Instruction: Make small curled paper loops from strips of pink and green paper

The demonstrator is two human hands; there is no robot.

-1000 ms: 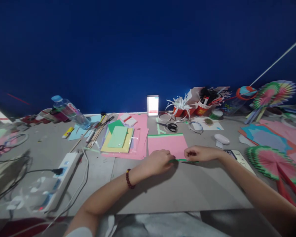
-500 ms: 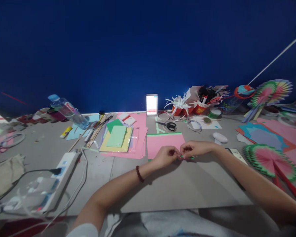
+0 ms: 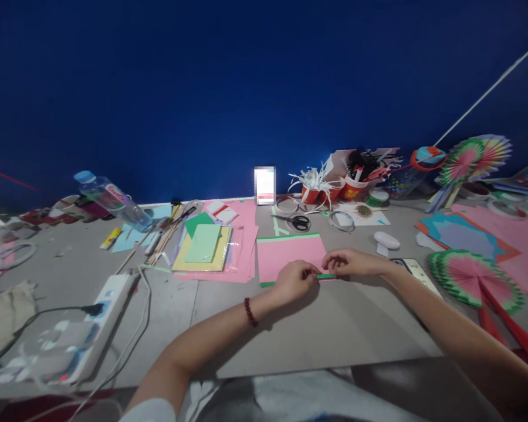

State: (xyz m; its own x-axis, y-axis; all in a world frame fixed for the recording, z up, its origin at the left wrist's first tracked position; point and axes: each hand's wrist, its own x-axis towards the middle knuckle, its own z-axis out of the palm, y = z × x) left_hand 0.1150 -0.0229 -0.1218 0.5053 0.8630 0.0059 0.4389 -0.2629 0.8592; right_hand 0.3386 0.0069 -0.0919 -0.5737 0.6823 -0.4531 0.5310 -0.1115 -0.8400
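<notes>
A pink sheet of paper [image 3: 288,252] with green strips along its far and near edges lies flat on the table in front of me. My left hand [image 3: 297,280] has its thumb and fingers closed at the near edge of the sheet, where a narrow fold with a green band shows. By the near right corner is my right hand [image 3: 345,262], its fingers loosely curled and apart, with the fingertips close to the green band. Whether they touch the paper is too small to tell. A dark red bead bracelet [image 3: 250,312] circles my left wrist.
Left of the sheet lie stacked coloured papers [image 3: 202,243]. Scissors [image 3: 298,222] and cups of paper strips and pens [image 3: 354,189] stand farther back. A power strip [image 3: 103,322] is at left. A phone [image 3: 416,276] and a pleated paper fan [image 3: 475,278] lie at right.
My right hand's fingers have loosened from the near edge and raised slightly. The folded edge, bunched between both hands before, now lies flatter. The view has shifted a little to the right.
</notes>
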